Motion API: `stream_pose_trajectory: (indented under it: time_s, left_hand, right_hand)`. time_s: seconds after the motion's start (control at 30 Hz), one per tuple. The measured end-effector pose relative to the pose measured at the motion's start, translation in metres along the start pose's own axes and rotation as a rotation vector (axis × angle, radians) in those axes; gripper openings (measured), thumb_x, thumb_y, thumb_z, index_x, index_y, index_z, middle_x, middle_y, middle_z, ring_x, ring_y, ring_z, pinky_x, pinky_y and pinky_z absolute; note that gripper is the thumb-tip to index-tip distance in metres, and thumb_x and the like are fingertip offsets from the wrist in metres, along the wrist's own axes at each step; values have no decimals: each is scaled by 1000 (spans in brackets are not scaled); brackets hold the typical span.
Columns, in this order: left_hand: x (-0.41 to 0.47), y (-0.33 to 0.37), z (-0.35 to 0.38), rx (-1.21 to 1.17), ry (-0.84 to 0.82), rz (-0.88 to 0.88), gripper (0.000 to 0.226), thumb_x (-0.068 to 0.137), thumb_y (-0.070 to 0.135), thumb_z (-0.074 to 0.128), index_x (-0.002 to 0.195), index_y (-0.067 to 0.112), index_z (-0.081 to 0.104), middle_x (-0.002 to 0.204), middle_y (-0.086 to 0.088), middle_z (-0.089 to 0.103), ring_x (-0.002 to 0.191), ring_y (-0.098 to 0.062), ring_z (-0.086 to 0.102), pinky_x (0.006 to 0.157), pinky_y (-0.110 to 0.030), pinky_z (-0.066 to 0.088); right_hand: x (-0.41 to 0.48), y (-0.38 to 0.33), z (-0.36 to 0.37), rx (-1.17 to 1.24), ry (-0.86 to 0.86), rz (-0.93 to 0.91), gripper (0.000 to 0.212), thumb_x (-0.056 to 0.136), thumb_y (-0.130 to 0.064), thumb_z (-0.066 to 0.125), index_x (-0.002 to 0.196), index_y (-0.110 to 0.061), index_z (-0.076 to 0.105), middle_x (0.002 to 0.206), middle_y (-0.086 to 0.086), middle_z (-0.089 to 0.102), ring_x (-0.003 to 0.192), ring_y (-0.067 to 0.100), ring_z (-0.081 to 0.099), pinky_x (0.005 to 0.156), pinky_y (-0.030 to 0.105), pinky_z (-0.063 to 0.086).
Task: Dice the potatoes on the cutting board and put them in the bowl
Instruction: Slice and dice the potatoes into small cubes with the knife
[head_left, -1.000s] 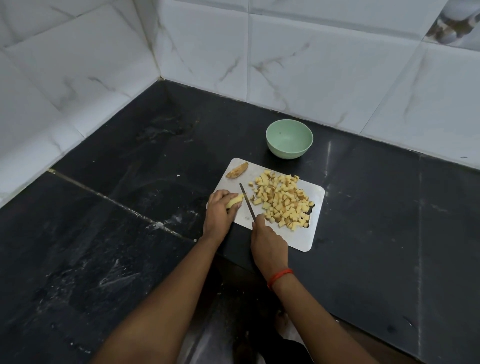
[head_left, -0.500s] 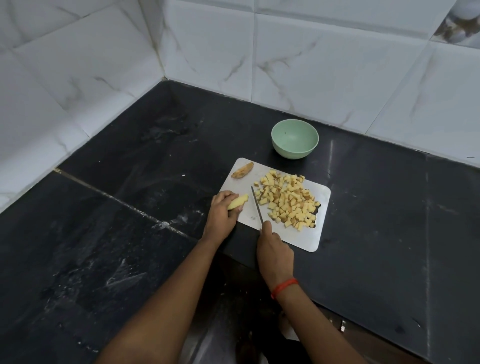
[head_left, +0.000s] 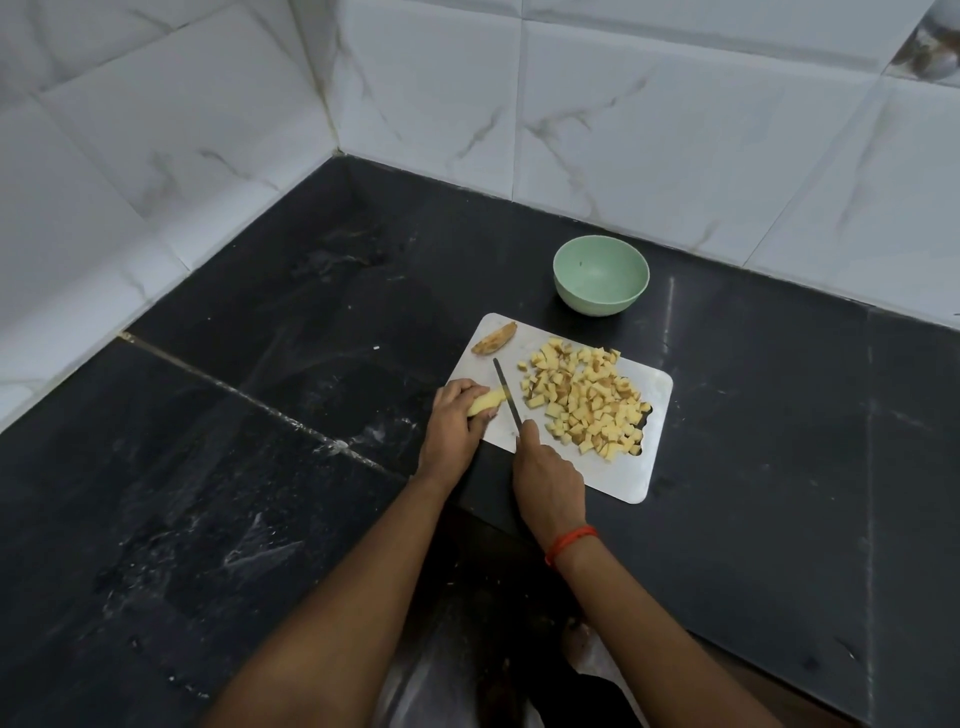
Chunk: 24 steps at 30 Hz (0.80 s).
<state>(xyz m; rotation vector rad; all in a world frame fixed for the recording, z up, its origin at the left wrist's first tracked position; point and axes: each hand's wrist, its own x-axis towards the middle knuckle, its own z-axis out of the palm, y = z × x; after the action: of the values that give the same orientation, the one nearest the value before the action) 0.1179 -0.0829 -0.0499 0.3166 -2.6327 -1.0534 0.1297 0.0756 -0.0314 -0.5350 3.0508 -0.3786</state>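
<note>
A white cutting board (head_left: 621, 475) lies on the black counter. A heap of yellow potato dice (head_left: 587, 402) covers its right half. My left hand (head_left: 457, 423) grips a pale potato strip (head_left: 487, 401) at the board's left edge. My right hand (head_left: 545, 475) holds a knife (head_left: 506, 392) whose blade points away from me, just right of the strip. A brown-skinned potato end piece (head_left: 494, 339) lies at the board's far left corner. The light green bowl (head_left: 601, 274) stands empty behind the board.
The black stone counter (head_left: 260, 467) runs into a corner of white marbled wall tiles (head_left: 623, 130) at the left and back. The counter's front edge lies close under my forearms. An orange thread band sits on my right wrist.
The view has shifted slightly. The knife blade now stands close beside the potato strip, nearer than before. My left hand keeps hold of the strip.
</note>
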Motion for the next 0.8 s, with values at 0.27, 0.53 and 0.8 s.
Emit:
stream_pose_trajectory:
  time_s: [0.27, 0.53, 0.8]
  left_hand:
    - [-1, 2, 0, 7, 4, 6, 34, 97, 24, 66, 128, 10, 65, 128, 0, 54, 120, -10, 41, 103, -21, 37]
    - [-5, 2, 0, -14, 28, 56, 38, 93, 27, 72, 128, 13, 69, 120, 2, 53, 117, -10, 42, 103, -26, 43]
    - [-5, 4, -1, -23, 16, 13, 34, 97, 28, 67, 127, 11, 69, 118, 2, 53, 115, -10, 44, 101, -27, 44]
  right_hand:
    - [-42, 16, -14, -34, -122, 15, 22, 101, -18, 44, 120, -20, 32, 81, 2, 66, 65, 27, 66, 49, 31, 35]
    - [-27, 1, -13, 104, 41, 84, 21, 96, -17, 58, 103, -18, 38, 64, 1, 61, 48, 23, 62, 39, 29, 40]
    - [-9, -4, -3, 28, -13, 23, 20, 103, -17, 35, 123, -16, 35, 82, 4, 66, 66, 30, 67, 50, 32, 37]
